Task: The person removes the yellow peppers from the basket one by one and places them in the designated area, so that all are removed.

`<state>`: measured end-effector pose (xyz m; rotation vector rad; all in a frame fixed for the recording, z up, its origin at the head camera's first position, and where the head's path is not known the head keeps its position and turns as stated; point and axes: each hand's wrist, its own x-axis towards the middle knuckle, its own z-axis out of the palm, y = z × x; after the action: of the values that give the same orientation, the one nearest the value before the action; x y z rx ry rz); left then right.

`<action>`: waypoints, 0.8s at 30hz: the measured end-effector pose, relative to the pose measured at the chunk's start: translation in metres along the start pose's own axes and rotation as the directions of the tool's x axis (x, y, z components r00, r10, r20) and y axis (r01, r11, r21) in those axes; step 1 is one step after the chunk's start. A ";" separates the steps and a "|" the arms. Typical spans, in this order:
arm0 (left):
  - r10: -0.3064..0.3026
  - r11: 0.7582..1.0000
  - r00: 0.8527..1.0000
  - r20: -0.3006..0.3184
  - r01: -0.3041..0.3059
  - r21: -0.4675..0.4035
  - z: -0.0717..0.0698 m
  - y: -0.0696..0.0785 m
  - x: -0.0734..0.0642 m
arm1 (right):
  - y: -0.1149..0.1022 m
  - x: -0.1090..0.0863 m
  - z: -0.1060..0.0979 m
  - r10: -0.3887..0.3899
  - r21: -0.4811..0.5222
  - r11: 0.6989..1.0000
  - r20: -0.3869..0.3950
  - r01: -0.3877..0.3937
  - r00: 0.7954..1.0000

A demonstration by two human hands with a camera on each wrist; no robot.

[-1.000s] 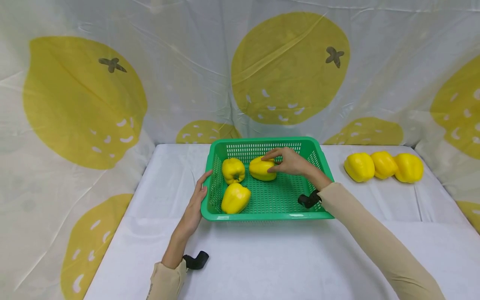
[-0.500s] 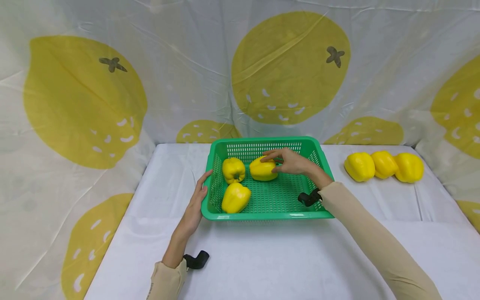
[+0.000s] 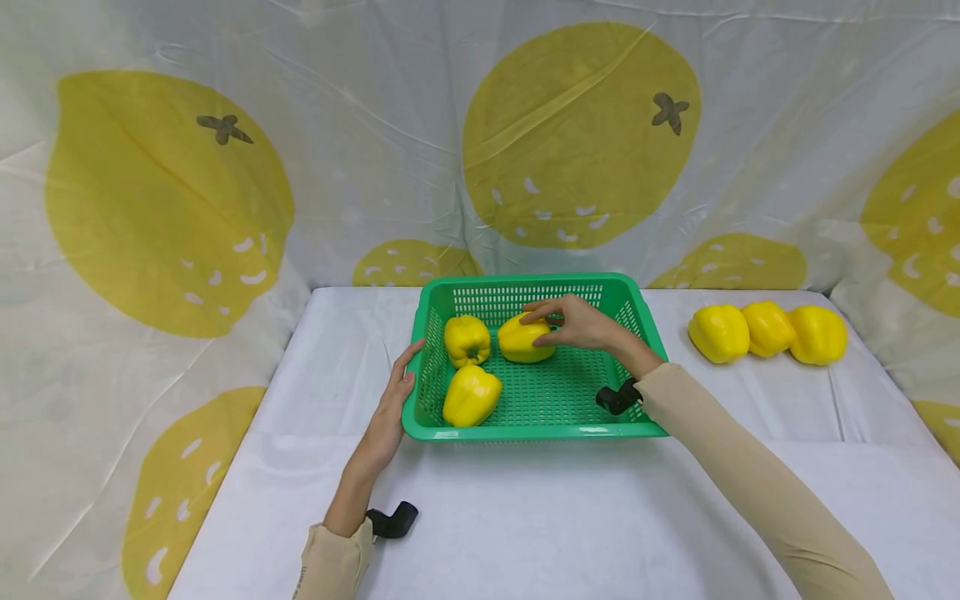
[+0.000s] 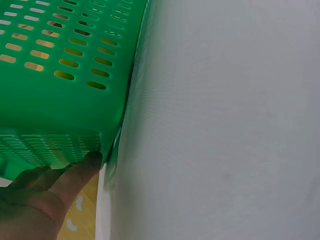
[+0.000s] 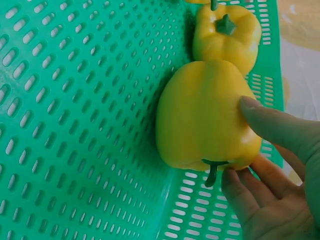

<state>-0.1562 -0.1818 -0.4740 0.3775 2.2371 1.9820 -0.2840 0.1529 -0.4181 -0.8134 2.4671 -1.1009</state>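
A green plastic basket holds three yellow bell peppers. My right hand reaches inside it, thumb and fingers around the stem end of the back bell pepper. In the right wrist view the thumb lies on that pepper's side, while the fingers are by its stem end, partly hidden. A second bell pepper stands to its left, and a third bell pepper lies in front of that one. My left hand rests against the basket's left side, fingers extended along the outer wall in the left wrist view.
Three more yellow bell peppers sit in a row on the white tablecloth, right of the basket. Behind rises a hanging cloth printed with lemons. Black wrist cameras stick out from both sleeves.
My right thumb shifts slightly on the back bell pepper, drawing back and then coming against it again. The pepper stays in about the same place; my left hand and the basket hold still.
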 end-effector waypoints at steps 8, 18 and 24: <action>0.001 1.000 1.000 -0.004 -0.001 0.008 0.000 -0.001 0.000 | -0.003 -0.003 -0.001 -0.013 0.009 1.000 0.024 0.013 1.000; 0.000 1.000 1.000 0.000 0.000 0.002 -0.001 -0.001 0.000 | -0.003 -0.003 -0.003 0.012 0.000 1.000 0.042 -0.012 0.999; -0.005 1.000 1.000 0.005 0.005 0.003 -0.001 -0.002 0.001 | -0.002 -0.002 -0.003 0.017 -0.002 1.000 0.009 -0.017 1.000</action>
<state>-0.1571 -0.1825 -0.4756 0.3763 2.2356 1.9735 -0.2827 0.1548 -0.4147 -0.7943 2.4636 -1.0869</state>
